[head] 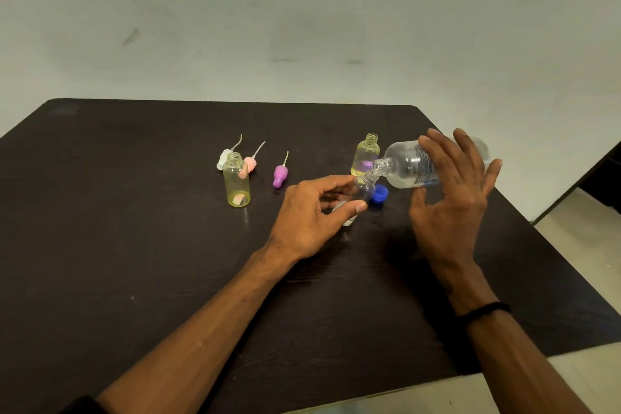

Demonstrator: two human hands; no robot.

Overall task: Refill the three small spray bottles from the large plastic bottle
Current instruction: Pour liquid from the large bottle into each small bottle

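Clear big bottle (411, 163), gripped in right hand (450, 191), lies nearly level, mouth leftward, touching the tilted small bottle (361, 193) that left fingers (349, 207) pinch.

Blue cap (379, 194), purple sprayer (280, 175) (dark table (134, 212))

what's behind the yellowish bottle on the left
Two spray tops lie on the table right behind the yellowish bottle: a white one and a pink one, dip tubes pointing away. The bottle hides parts of both.
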